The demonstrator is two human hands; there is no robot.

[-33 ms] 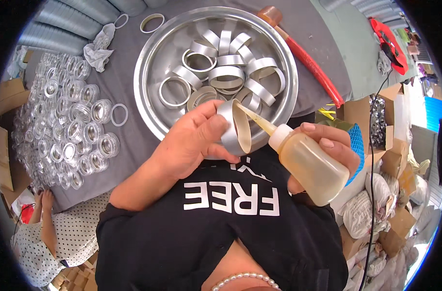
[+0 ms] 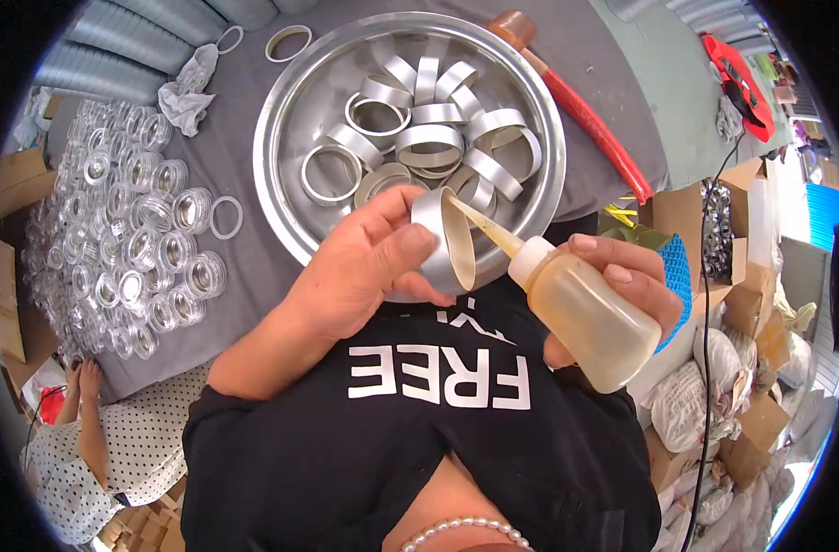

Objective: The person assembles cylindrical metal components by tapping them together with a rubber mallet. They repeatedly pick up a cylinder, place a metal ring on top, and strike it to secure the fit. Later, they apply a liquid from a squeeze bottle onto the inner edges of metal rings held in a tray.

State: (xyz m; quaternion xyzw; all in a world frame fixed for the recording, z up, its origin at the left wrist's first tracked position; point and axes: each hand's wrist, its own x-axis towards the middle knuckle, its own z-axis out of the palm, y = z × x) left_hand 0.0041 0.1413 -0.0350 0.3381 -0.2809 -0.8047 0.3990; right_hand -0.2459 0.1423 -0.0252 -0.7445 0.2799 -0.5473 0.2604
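Observation:
My left hand (image 2: 359, 262) grips a silver ring band (image 2: 431, 241) between thumb and fingers, tilted so its pale inside faces right. In my right hand (image 2: 636, 285) is a squeeze bottle (image 2: 592, 313) of cloudy, yellowish liquid, with a white collar and a long tapered nozzle. The nozzle tip reaches the ring's upper rim; whether it touches, I cannot tell. Just beyond both hands stands a round metal basin (image 2: 274, 175) with several loose silver rings (image 2: 428, 145) lying in it.
Many clear round jars (image 2: 152, 216) cover the left of the grey cloth. A red-handled mallet (image 2: 585, 120) lies right of the basin. Rows of silver cylinders (image 2: 129, 41) stand at far left. Cartons (image 2: 760, 304) and sacks crowd the right. Another person's arm (image 2: 90, 414) shows lower left.
The squeeze bottle and my right hand have shifted very slightly left and downward. My left hand keeps its hold on the ring band.

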